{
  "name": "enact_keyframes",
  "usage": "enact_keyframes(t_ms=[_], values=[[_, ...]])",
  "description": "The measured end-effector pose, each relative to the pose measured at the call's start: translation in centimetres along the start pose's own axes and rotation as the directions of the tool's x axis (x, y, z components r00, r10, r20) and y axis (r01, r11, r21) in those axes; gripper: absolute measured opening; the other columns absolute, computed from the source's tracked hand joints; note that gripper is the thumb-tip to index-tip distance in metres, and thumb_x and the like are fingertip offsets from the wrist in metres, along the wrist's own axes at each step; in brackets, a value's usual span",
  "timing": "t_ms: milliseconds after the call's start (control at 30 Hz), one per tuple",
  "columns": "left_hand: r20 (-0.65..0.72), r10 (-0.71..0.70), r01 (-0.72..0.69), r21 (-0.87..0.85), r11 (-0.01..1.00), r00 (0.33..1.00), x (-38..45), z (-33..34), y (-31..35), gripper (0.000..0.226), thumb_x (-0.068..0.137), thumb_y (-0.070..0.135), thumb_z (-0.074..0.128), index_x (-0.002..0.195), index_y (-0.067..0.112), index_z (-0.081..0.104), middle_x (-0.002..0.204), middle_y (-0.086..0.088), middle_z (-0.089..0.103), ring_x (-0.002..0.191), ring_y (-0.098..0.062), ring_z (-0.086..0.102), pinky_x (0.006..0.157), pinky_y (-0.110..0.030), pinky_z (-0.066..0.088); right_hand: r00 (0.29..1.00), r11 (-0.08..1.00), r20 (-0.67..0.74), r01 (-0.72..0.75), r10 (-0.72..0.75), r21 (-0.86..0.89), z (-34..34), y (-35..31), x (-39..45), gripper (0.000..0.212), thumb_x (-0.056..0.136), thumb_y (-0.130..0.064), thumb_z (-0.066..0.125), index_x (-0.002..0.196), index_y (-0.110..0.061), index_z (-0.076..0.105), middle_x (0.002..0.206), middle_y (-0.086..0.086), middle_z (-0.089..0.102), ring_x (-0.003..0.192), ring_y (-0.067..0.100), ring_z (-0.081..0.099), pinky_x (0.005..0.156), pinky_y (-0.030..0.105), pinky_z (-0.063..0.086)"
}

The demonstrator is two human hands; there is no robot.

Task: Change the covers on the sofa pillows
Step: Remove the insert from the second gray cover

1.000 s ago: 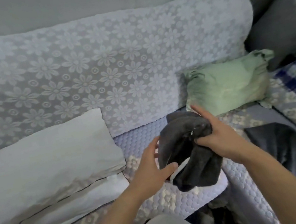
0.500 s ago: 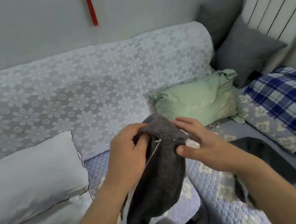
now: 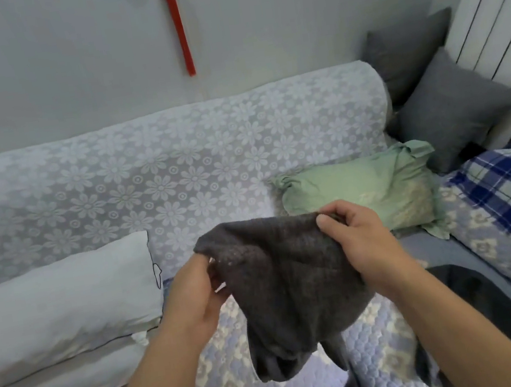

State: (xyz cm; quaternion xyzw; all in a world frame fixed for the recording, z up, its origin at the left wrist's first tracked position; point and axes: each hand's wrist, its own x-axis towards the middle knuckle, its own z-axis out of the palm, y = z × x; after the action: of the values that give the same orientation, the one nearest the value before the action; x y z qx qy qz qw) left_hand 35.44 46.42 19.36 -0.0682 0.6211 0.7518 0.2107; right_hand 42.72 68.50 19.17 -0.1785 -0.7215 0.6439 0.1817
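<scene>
Right now you hold the dark grey cover [image 3: 287, 275] up at the centre of the frame, stretched between both hands; your left hand [image 3: 193, 295] pinches its upper left corner with fingers [image 3: 203, 261] and thumb closed on the cloth, and your right hand [image 3: 361, 243] clamps the upper right corner, thumb pressed over the edge; the held top edge runs left to right across the frame, and the rest hangs down toward the lower centre, bunched at the bottom. The relation that matters is where the opening lies; I cannot tell which edge carries it. The green pillow [image 3: 361, 191] lies just behind your right hand, right of centre, so that hand is nearer; the white pillow [image 3: 61, 304] lies well off at the left on the sofa [image 3: 157, 175].
</scene>
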Motion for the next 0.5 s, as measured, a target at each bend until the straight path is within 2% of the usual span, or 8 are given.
enact_keyframes(t_ms=[100,167,233,300,333,400,467,500], values=[[-0.031,0.023,-0.022,0.024,0.999,0.999,-0.6,0.3,-0.7,0.025,0.101,0.018,0.048,0.097,0.016,0.072,0.087,-0.003,0.074,0.086,-0.019,0.066,0.079,-0.034,0.051,0.998,0.990,0.035,-0.065,0.061,0.129,-1.7,-0.4,-0.1,0.016,0.098,-0.006,0.059,0.087,-0.015,0.068,0.073,-0.002,0.069,0.068,0.010,0.063,0.063,0.024,0.050],[-0.009,0.001,-0.002,-0.118,0.993,1.000,-0.9,0.5,-0.5,0.027,0.103,0.019,0.047,0.108,0.014,0.074,0.101,-0.007,0.075,0.094,-0.022,0.069,0.084,-0.035,0.051,0.992,0.958,0.060,-0.125,0.114,0.260,-2.5,-0.2,-0.1,0.014,0.097,-0.007,0.059,0.088,-0.012,0.068,0.075,0.002,0.070,0.070,0.014,0.064,0.061,0.023,0.053],[0.142,-0.075,0.118,-0.327,0.938,0.987,-1.5,0.8,0.1,0.035,0.106,0.025,0.041,0.126,0.016,0.068,0.123,-0.012,0.071,0.112,-0.027,0.069,0.093,-0.041,0.050,0.972,0.820,0.131,-0.236,0.197,0.522,-3.5,0.4,-0.2,0.012,0.097,-0.018,0.060,0.099,-0.012,0.070,0.087,0.007,0.072,0.083,0.021,0.066,0.071,0.029,0.056],[0.277,-0.099,0.200,-0.366,0.909,0.956,-2.1,1.2,0.8,0.038,0.108,0.032,0.036,0.134,0.025,0.062,0.131,-0.013,0.068,0.118,-0.032,0.067,0.097,-0.047,0.048,0.928,0.593,0.218,-0.363,0.303,0.719,-4.0,1.9,-0.6,0.035,0.100,-0.037,0.053,0.120,-0.012,0.066,0.105,0.013,0.072,0.096,0.028,0.067,0.085,0.040,0.053],[0.314,-0.093,0.206,-0.348,0.915,0.945,-2.3,1.4,1.0,0.039,0.106,0.037,0.037,0.136,0.028,0.060,0.133,-0.014,0.066,0.119,-0.033,0.066,0.101,-0.049,0.046,0.896,0.536,0.243,-0.420,0.371,0.732,-3.9,2.8,-1.0,0.044,0.101,-0.043,0.047,0.126,-0.010,0.063,0.106,0.015,0.072,0.095,0.030,0.069,0.084,0.041,0.053],[0.313,-0.103,0.214,-0.344,0.914,0.944,-2.2,1.9,1.3,0.042,0.101,0.043,0.044,0.138,0.030,0.059,0.134,-0.016,0.065,0.121,-0.036,0.064,0.108,-0.052,0.042,0.789,0.509,0.299,-0.585,0.536,0.632,-3.4,5.2,-2.4,0.057,0.102,-0.052,0.042,0.122,-0.004,0.065,0.102,0.020,0.073,0.091,0.034,0.073,0.077,0.039,0.056],[0.238,-0.137,0.214,-0.337,0.917,0.962,-1.6,2.1,1.3,0.038,0.105,0.037,0.044,0.137,0.028,0.061,0.134,-0.019,0.064,0.121,-0.038,0.064,0.110,-0.053,0.042,0.641,0.452,0.497,-0.766,0.585,0.456,-3.1,7.3,-4.2,0.073,0.097,-0.062,0.048,0.132,0.002,0.061,0.127,0.026,0.063,0.119,0.041,0.062,0.099,0.047,0.049],[0.202,-0.155,0.217,-0.340,0.915,0.967,-1.3,1.9,1.3,0.037,0.106,0.034,0.042,0.136,0.025,0.062,0.134,-0.020,0.064,0.121,-0.038,0.063,0.110,-0.053,0.043,0.598,0.451,0.579,-0.800,0.554,0.395,-3.3,7.8,-5.0,0.076,0.094,-0.061,0.056,0.138,0.001,0.055,0.137,0.026,0.056,0.130,0.042,0.051,0.108,0.049,0.042]])
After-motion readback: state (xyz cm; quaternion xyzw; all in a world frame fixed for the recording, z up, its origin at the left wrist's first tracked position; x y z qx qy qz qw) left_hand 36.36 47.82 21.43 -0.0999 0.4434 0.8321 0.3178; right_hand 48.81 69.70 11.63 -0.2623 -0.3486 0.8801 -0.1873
